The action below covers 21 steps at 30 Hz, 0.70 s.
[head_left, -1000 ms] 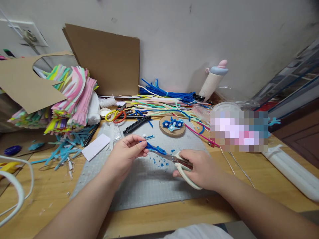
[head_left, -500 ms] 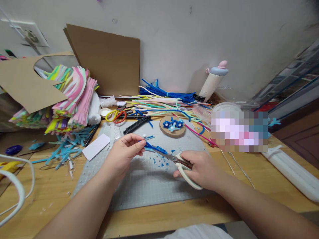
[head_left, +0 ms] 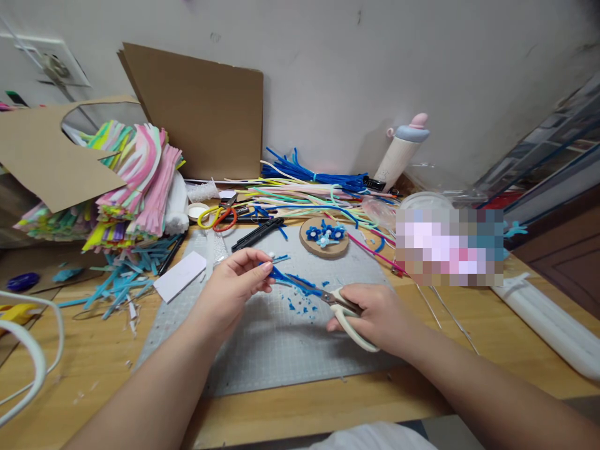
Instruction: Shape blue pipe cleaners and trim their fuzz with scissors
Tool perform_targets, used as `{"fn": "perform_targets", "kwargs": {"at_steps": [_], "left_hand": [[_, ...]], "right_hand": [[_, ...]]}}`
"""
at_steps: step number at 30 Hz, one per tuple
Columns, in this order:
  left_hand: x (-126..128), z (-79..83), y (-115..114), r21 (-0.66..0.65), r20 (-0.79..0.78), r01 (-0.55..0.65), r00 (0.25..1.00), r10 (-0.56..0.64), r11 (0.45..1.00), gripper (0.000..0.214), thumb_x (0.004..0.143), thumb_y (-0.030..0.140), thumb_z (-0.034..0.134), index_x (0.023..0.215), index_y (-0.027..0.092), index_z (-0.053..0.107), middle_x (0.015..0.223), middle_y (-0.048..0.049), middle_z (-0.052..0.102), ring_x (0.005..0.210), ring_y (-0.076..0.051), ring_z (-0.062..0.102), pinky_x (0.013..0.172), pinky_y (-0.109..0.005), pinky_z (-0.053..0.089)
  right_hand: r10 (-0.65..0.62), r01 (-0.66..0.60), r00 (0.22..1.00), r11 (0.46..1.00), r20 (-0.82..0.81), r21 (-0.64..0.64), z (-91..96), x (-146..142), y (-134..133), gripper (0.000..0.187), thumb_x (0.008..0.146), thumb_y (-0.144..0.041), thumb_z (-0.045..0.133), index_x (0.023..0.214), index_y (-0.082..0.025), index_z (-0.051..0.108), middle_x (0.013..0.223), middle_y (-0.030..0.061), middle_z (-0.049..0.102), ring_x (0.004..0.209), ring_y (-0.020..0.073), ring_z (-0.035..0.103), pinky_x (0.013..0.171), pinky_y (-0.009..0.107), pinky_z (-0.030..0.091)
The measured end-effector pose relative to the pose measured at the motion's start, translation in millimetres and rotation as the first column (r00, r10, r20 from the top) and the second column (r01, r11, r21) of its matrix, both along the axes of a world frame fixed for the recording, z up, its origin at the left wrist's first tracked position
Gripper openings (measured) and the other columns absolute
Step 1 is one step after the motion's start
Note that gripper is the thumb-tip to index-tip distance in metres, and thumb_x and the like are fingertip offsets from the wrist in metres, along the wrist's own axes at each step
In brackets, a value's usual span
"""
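Your left hand [head_left: 242, 275] pinches a blue pipe-cleaner piece [head_left: 280, 275] over the cutting mat [head_left: 267, 356]; your right hand [head_left: 377, 315] grips scissors [head_left: 329, 299], exact contact unclear. Piece probably light, bendy, fuzzy: hold the pinched end.

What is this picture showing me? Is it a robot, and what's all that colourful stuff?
There's no robot here, just a person with bare hands. A camera worn on their head looks forward and down. The left hand pinches a fuzzy blue piece. The right hand holds white-handled scissors right at it. Underneath is a grey mat, dotted with tiny blue scraps. Farther back on it sits a round brown disc bearing little blue flowers. Behind lie long, colourful fuzzy sticks. The squares on the right hide something.
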<state>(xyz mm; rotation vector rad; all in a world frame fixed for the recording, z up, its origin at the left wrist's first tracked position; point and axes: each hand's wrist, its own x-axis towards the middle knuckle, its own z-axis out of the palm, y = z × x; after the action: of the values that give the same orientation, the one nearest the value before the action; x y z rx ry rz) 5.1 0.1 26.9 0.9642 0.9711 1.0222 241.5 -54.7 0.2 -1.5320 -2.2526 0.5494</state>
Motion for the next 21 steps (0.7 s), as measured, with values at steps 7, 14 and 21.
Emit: {"fn": "perform_targets", "kwargs": {"at_steps": [7, 14, 21], "left_hand": [[-1, 2.4, -1, 0.05, -0.08, 0.013, 0.997, -0.009, 0.999, 0.014, 0.065, 0.021, 0.072, 0.078, 0.018, 0.068, 0.068, -0.0001, 0.064, 0.061, -0.011, 0.06, 0.062, -0.022, 0.05], [-4, 7.3, -2, 0.17, -0.343, 0.116, 0.938, -0.052, 0.979, 0.004, 0.069, 0.017, 0.065, 0.072, 0.016, 0.067, 0.076, -0.0015, 0.066, 0.071, -0.013, 0.061, 0.069, -0.024, 0.049], [-9, 8.9, -1, 0.123, -0.445, 0.246, 0.88, -0.169, 0.961, 0.015, 0.073, 0.026, 0.065, 0.086, 0.018, 0.066, 0.081, -0.0023, 0.069, 0.075, -0.014, 0.062, 0.071, -0.025, 0.047]], "right_hand": [[-0.127, 0.128, 0.992, 0.992, 0.007, -0.024, 0.6, 4, 4, 0.044, 0.074, -0.056, 0.06, 0.056, -0.018, 0.046, 0.054, -0.0041, 0.047, 0.051, 0.0098, 0.041, 0.048, 0.021, 0.025], [-0.217, 0.215, 0.976, 0.975, -0.03, -0.057, 2.2, 5, 11, 0.042, 0.075, -0.056, 0.056, 0.059, -0.018, 0.05, 0.054, -0.0042, 0.044, 0.053, 0.0101, 0.039, 0.048, 0.022, 0.024], [-0.191, 0.191, 0.982, 0.977, 0.001, -0.096, 6.7, 5, 11, 0.043, 0.075, -0.057, 0.056, 0.059, -0.018, 0.047, 0.057, -0.004, 0.046, 0.055, 0.0105, 0.041, 0.049, 0.023, 0.024]]}}
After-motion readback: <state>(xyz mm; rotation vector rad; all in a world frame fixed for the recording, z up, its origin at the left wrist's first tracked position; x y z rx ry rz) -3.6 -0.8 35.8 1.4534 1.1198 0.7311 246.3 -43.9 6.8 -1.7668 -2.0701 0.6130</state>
